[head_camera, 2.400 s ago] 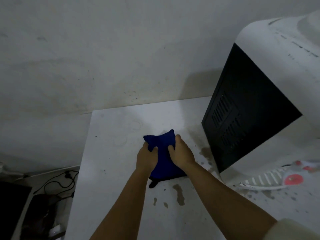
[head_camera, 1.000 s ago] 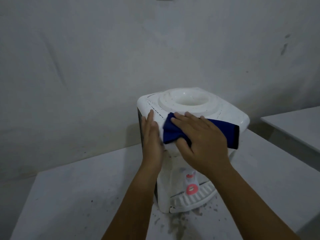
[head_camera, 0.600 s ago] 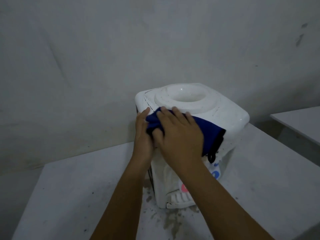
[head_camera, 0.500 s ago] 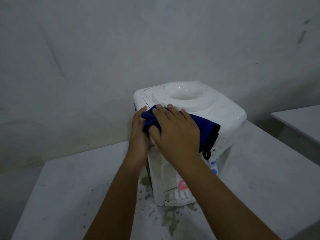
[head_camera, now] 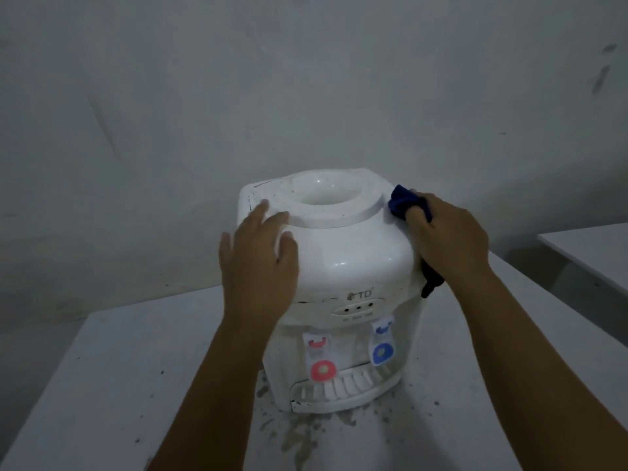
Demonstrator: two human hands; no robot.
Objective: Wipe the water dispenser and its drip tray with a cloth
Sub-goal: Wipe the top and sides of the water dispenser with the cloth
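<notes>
A white tabletop water dispenser (head_camera: 346,263) faces me, with a round bottle well on top, a red tap and a blue tap. Its slotted drip tray (head_camera: 343,390) juts out at the bottom front. My left hand (head_camera: 258,263) lies flat, fingers spread, on the dispenser's top left corner. My right hand (head_camera: 448,239) presses a dark blue cloth (head_camera: 402,203) against the top right corner. Most of the cloth is hidden under the hand; one end hangs down the right side.
The dispenser stands on a white table (head_camera: 119,385) with dirty wet stains (head_camera: 302,433) in front of the tray. A grey wall (head_camera: 306,79) rises close behind. The corner of a second white table (head_camera: 598,246) shows at the right edge.
My right hand has slid the cloth from the dispenser's left front corner across to its right side. The dispenser now faces me squarely, and my left hand rests flatter on top.
</notes>
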